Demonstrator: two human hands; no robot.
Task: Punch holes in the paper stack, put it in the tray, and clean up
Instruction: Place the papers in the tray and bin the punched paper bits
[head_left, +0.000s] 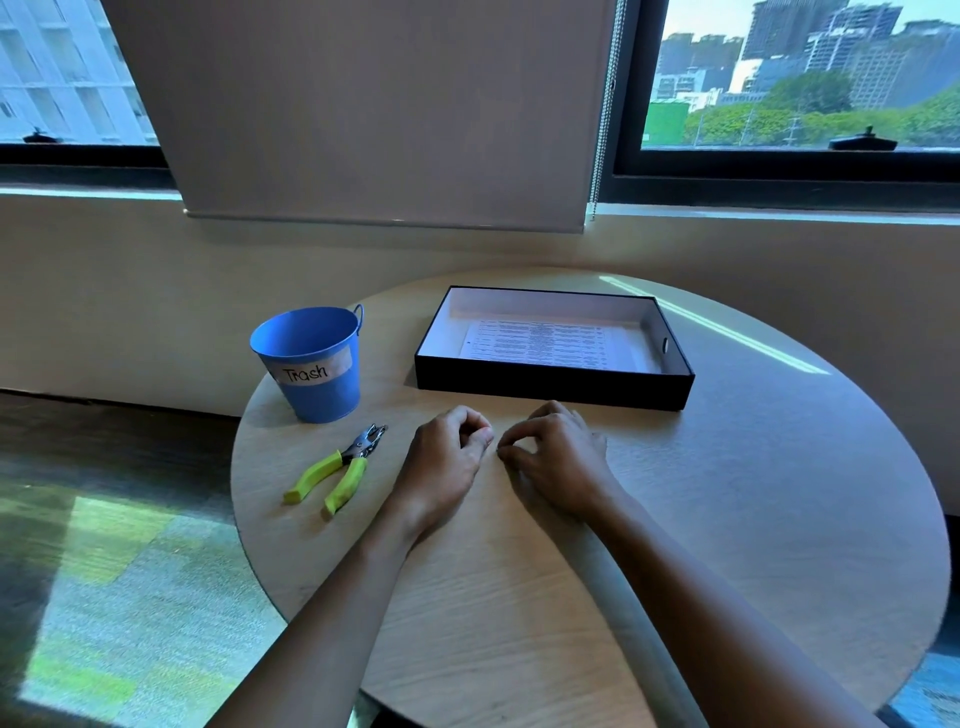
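Both hands are down on the table (727, 519) in front of me, close together with a small gap between them. My left hand (447, 460) has its fingers curled under, tips drawn in toward the thumb. My right hand (558, 462) is curled the same way, thumb and forefinger nearly meeting as in a pinch. I see nothing between the fingers of either hand; anything that small I cannot make out. Both forearms reach in from the near edge.

Just left of the left hand lies the punch (337, 465). Its 2 green handles are spread and point toward me, and its metal head points toward the bucket (311, 364). The bucket is blue, upright and labelled "Trash", and it stands near the table's left rim.

Just beyond the hands sits the tray (550, 387), black outside and pale inside, to the right of the bucket. The paper (540, 343) lies flat on the tray's floor, printed side up.

Behind the table, a lowered blind (389, 104) hangs, with a window (805, 78) to its right.
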